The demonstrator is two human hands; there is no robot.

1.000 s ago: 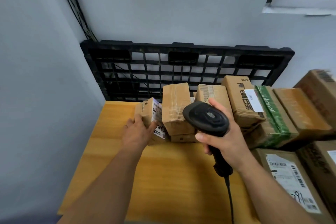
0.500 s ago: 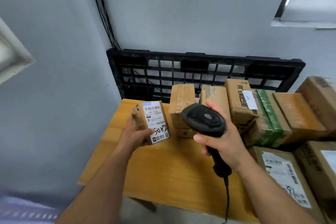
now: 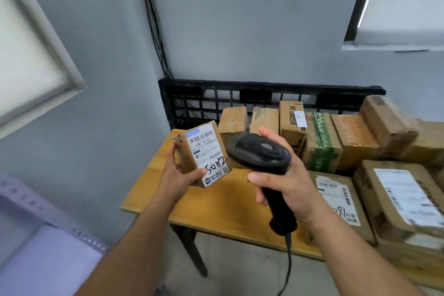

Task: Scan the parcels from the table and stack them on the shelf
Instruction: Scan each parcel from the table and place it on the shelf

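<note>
Several cardboard parcels point(image 3: 322, 142) are crowded on the wooden table point(image 3: 228, 209), backed by a black pallet point(image 3: 192, 101) propped against the wall point(image 3: 240, 31). A small labelled parcel point(image 3: 204, 154) is gripped in the left hand point(image 3: 179, 180) above the table's left end; a black scanner point(image 3: 259, 154) is clasped in the right hand point(image 3: 288, 187), just beside it.

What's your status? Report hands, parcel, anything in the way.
Left hand grips small parcel, label up, above table. Right hand holds scanner beside it. Thumb on label's lower edge; top barcode uncovered.
</note>
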